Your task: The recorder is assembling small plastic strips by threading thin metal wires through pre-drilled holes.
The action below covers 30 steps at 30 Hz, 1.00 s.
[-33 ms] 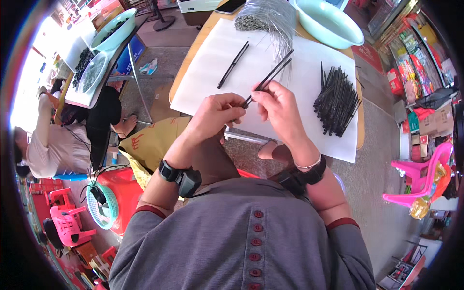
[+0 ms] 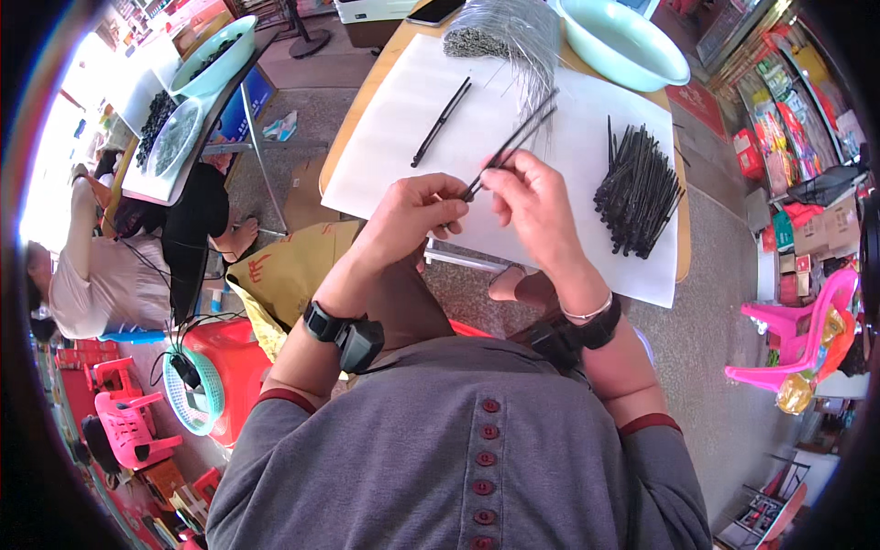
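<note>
My left hand [image 2: 417, 217] has thumb and fingers pinched on the lower end of two black rods [image 2: 524, 131]; their far ends slant up and right, slightly splayed. My right hand [image 2: 529, 199] is half-curled at the rods higher up, fingertips blurred; cannot tell whether they grip or only touch. Risk: with the left pinch so near one end, a loosened thumb could let the pair fan apart or slip. Right of my hands, the pile [image 2: 639, 192] lies loose on the white sheet [image 2: 385, 137]; a sleeve or wrist brush could scatter it. Ahead, another pair [image 2: 442, 121] lies alone. Farther, the wires [image 2: 500, 35] trail thin strands toward the rod tips; contact unclear, but snagging seems possible. Basin [image 2: 628, 44] beyond, right.
</note>
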### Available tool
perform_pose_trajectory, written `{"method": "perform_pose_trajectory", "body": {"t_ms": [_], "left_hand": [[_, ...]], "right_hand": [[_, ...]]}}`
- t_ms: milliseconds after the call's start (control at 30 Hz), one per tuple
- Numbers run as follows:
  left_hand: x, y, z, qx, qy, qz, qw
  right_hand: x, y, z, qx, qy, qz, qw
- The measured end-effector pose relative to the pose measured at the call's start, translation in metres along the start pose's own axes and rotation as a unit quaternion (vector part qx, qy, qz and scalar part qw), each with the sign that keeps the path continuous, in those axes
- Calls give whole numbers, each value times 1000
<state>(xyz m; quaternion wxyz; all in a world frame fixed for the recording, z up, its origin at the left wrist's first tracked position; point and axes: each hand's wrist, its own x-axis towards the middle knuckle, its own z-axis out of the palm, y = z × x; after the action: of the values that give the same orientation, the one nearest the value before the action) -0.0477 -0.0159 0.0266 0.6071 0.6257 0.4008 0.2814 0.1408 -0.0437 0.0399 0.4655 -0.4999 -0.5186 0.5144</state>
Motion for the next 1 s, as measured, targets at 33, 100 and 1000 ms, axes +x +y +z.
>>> {"method": "perform_pose_trajectory", "body": {"t_ms": [33, 100, 1000], "left_hand": [[4, -4, 4, -60, 0, 21, 998], [11, -4, 7, -89, 43, 28, 995], [33, -25, 15, -206, 62, 71, 974]], "right_hand": [[-1, -1, -5, 21, 31, -13, 999], [-2, -7, -21, -34, 110, -28, 993], [-2, -6, -42, 81, 203, -318, 923]]}}
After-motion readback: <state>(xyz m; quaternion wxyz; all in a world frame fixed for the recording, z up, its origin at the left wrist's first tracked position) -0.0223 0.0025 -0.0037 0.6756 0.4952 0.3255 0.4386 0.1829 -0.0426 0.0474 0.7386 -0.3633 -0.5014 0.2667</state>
